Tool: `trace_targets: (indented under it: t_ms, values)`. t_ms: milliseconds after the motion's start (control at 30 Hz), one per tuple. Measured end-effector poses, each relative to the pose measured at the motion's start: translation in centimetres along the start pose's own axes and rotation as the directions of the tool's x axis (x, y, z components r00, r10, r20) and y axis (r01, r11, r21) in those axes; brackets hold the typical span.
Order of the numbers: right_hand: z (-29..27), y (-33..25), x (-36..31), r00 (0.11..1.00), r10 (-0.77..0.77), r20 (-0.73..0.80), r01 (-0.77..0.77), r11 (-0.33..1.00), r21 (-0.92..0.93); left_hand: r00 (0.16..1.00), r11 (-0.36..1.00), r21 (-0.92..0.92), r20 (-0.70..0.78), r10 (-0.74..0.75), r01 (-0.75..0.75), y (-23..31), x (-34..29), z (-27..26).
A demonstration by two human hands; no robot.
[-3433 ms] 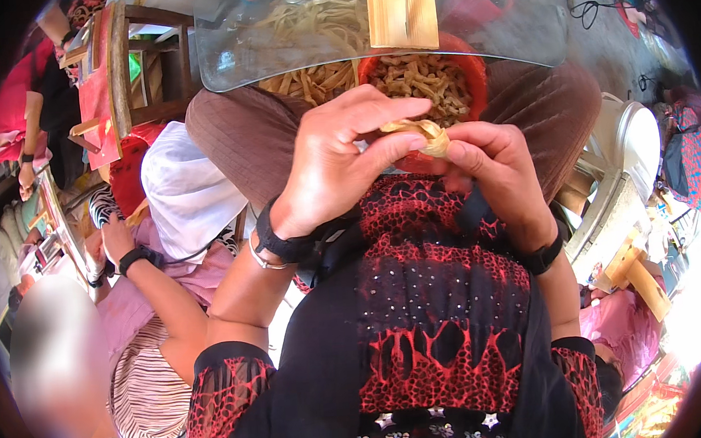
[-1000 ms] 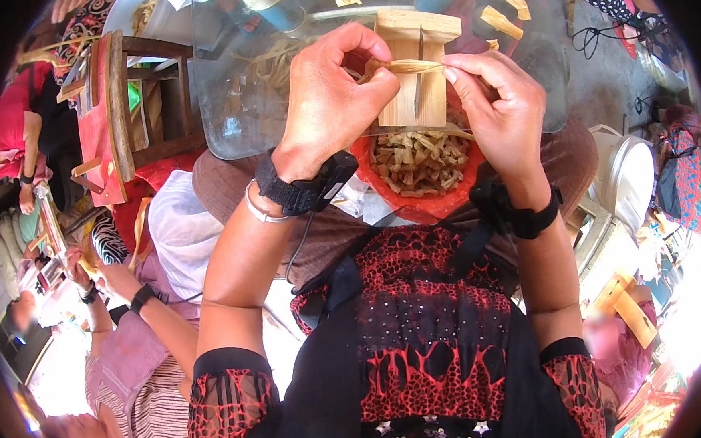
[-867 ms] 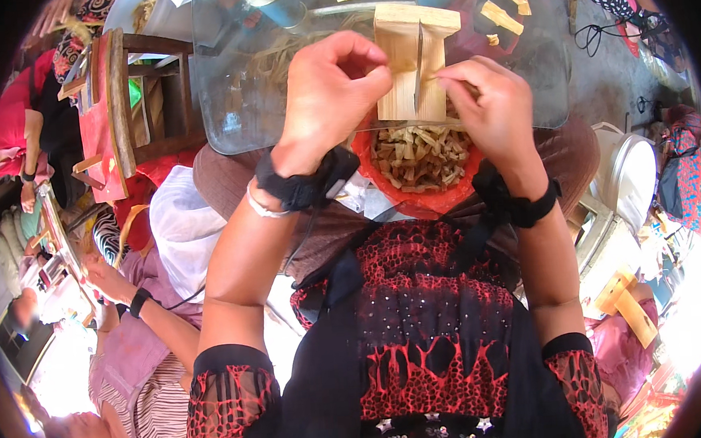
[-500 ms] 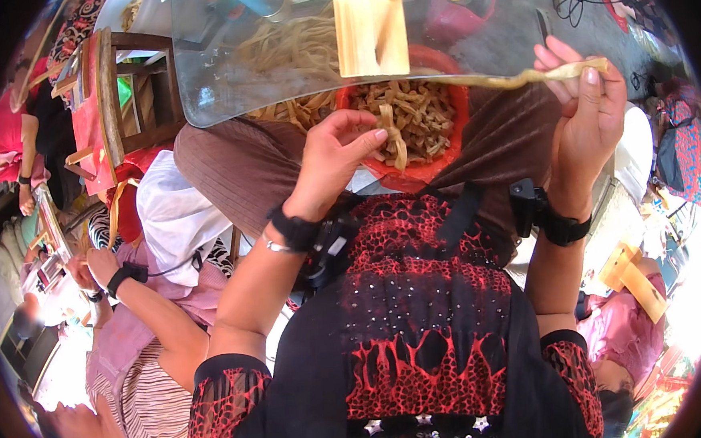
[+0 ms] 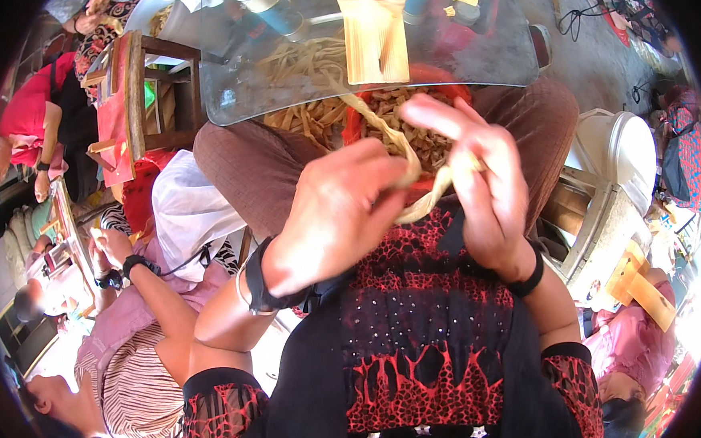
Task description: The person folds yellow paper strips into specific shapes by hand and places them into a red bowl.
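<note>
My left hand (image 5: 342, 211) and my right hand (image 5: 476, 179) are raised close together over my lap, both gripping one long pale fibre strip (image 5: 394, 148) that loops between them and trails up toward the glass tabletop (image 5: 484, 42). Under the hands, a red bowl (image 5: 353, 126) on my lap holds several short tan strip pieces. A wooden block stand (image 5: 373, 33) sits on the glass above the bowl.
Loose pale strips (image 5: 293, 62) lie under the glass at left. A person in pink (image 5: 123, 313) sits low at my left, another in red (image 5: 32, 126) farther off. A wooden chair (image 5: 138, 95) stands left; a white bucket (image 5: 623, 154) and wooden pieces (image 5: 639, 282) right.
The hands were apart with the strip stretched out to the right; now my right hand has come back in beside the left, and the strip hangs looped between them.
</note>
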State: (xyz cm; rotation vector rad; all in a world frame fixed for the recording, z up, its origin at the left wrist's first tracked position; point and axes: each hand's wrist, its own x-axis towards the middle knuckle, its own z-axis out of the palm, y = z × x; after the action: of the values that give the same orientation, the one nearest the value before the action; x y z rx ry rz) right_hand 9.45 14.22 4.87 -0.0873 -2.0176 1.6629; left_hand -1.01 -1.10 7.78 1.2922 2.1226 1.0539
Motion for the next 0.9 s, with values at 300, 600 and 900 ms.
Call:
trace_targets:
  t_ms: [300,600,900]
  values:
    - [-0.7,-1.1,1.2,0.872,0.248,0.423,-0.316,0.944,0.097,0.977,0.968,0.221,-0.142,0.156,-0.123,3.3,-1.3,-2.9]
    - [0.4,2.0,-0.4,0.841,0.435,0.323,-0.54,0.631,0.556,0.945,0.816,-0.569,-0.201,-0.258,0.101,-0.7,-1.2,0.1]
    - [1.1,1.6,2.7,0.821,0.397,0.411,-0.475,0.874,0.104,0.918,0.516,-0.852,-0.132,-0.373,0.087,-4.9,-2.5,-1.3]
